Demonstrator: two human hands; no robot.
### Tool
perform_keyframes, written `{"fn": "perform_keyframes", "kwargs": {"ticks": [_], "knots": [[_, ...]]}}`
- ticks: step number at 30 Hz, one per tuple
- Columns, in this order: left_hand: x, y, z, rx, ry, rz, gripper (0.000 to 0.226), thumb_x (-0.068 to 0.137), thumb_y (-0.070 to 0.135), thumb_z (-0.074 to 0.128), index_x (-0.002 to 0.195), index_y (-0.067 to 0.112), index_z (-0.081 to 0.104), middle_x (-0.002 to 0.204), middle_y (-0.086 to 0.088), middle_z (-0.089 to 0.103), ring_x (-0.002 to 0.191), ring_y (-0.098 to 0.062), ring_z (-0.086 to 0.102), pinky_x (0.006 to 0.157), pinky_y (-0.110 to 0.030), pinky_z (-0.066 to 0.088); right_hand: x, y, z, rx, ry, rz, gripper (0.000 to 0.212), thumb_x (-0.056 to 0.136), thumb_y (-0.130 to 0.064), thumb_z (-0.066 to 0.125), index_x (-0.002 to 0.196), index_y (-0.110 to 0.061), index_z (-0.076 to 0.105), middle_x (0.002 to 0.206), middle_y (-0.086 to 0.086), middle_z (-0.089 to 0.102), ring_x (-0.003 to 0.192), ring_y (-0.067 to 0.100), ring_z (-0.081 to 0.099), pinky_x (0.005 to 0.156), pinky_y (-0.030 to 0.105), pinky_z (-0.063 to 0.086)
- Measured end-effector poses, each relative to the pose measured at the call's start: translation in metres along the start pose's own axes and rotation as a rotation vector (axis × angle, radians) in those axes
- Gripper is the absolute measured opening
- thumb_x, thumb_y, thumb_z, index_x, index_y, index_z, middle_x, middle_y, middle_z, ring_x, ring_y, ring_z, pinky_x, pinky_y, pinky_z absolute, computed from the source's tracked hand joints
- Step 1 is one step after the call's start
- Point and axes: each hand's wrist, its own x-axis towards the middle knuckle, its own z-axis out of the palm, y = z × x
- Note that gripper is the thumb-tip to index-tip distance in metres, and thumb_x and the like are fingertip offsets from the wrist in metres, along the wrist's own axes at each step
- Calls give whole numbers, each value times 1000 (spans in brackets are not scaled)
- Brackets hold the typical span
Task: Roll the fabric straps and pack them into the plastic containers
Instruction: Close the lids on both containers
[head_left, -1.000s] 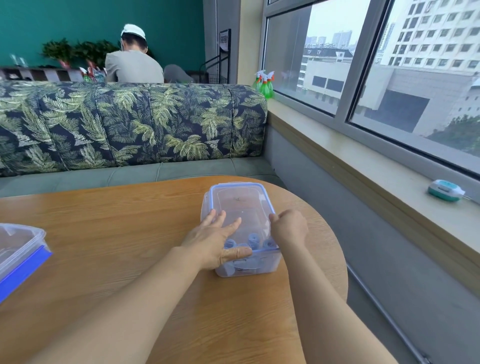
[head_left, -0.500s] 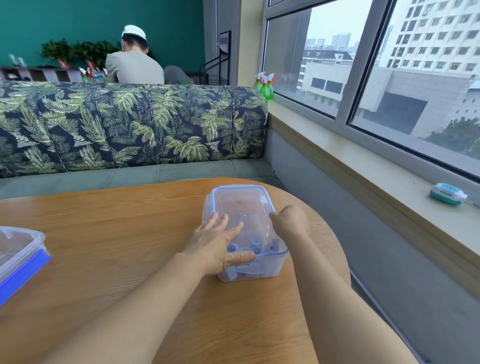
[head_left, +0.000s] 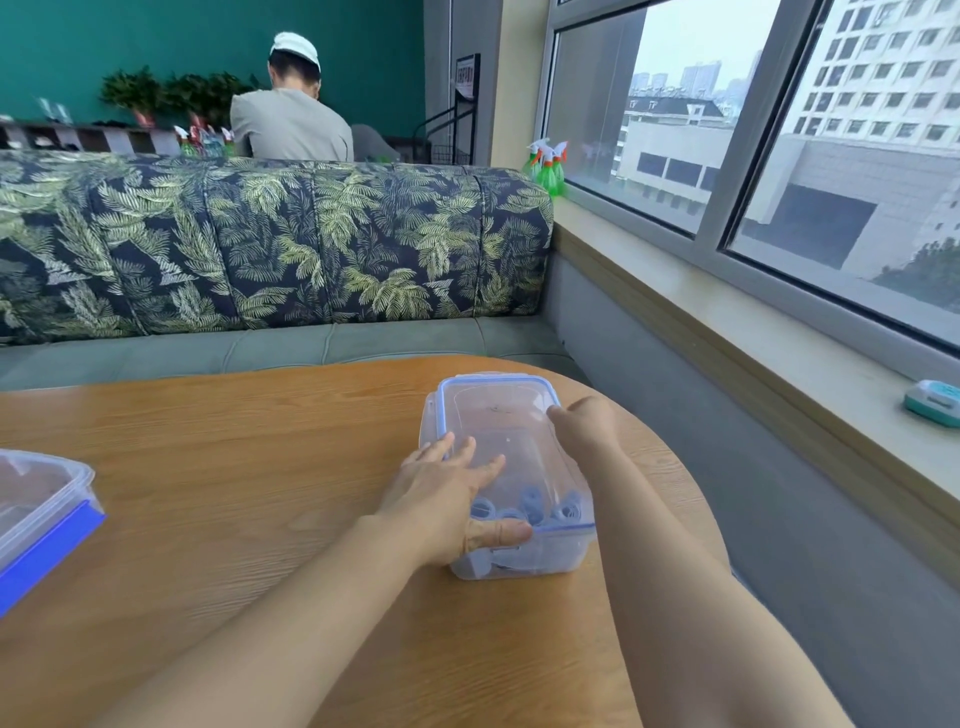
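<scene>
Wooden worktop (head_left: 234, 467): lidded container (head_left: 501, 415) holding rolled straps (head_left: 531, 506); left hand (head_left: 441, 493) flat on top, right hand (head_left: 584, 428) at right rim, grip unclear.

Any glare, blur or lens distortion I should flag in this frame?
Head view: even daylight from the window, only faint shadow under the left hand; no strong glare on the container, rolled straps visible through it; wide-angle lens makes the window frames lean; the right hand looks slightly soft.
</scene>
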Motion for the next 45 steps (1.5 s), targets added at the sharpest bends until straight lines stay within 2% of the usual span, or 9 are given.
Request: {"fn": "perform_keyframes", "kwargs": {"ticks": [3,5,7,11,15,20,26,34,45], "knots": [[1,0,-6,59,19,27,96,70,89,35,151,42,14,162,-1,5,149,-19,-1,121,-37,-1,-4,-5,-2,-231,-19,-120,19,96,-21,46,88,-7,56,89,10,56,81,26,53,69,32,43],[1,0,-9,86,35,41,97,69,89,36,151,41,17,162,-1,7,149,-20,2,120,-36,-3,-4,-13,-2,-449,28,-321,33,95,-12,41,125,-7,52,127,13,53,117,31,47,92,37,40],[0,0,-11,98,49,52,97,69,89,37,151,40,19,162,-2,10,149,-20,4,120,-36,-4,0,-24,2,-526,-6,-492,39,93,-7,40,131,-5,49,139,13,47,126,32,40,99,39,37],[2,-3,-12,67,81,75,93,69,87,43,148,41,29,160,-1,19,146,-19,12,120,-36,0,15,-41,19,-566,-186,-570,34,98,-22,41,122,-2,55,131,15,54,121,34,46,97,39,38],[5,-18,-6,-123,128,82,74,72,81,51,139,50,40,150,13,29,134,-10,21,113,-29,14,34,-44,31,-607,-213,-585,25,98,-32,40,94,-10,51,119,13,56,114,33,49,83,36,32],[10,-20,-7,-93,127,90,71,72,80,52,137,53,42,147,16,29,133,-8,21,114,-28,10,42,-43,38,-619,-175,-574,40,98,-38,37,123,-16,58,129,8,56,121,28,46,98,39,33],[9,-18,-10,-82,93,65,73,72,80,51,139,52,39,150,14,25,140,-10,12,118,-33,-7,45,-48,40,-581,-180,-535,37,96,-35,40,122,-17,59,129,8,56,122,26,45,101,38,32],[8,-20,-8,-93,77,66,74,73,80,50,141,51,37,151,14,23,137,-9,15,115,-32,14,39,-55,46,-599,-246,-582,39,100,-31,31,127,-24,58,132,2,56,127,25,38,102,39,27],[5,-17,-11,-96,44,46,77,73,81,48,142,49,35,153,14,20,140,-6,10,120,-38,6,41,-68,52,-718,-309,-486,40,100,-27,27,128,-18,54,134,5,53,129,25,35,106,46,24]]}}
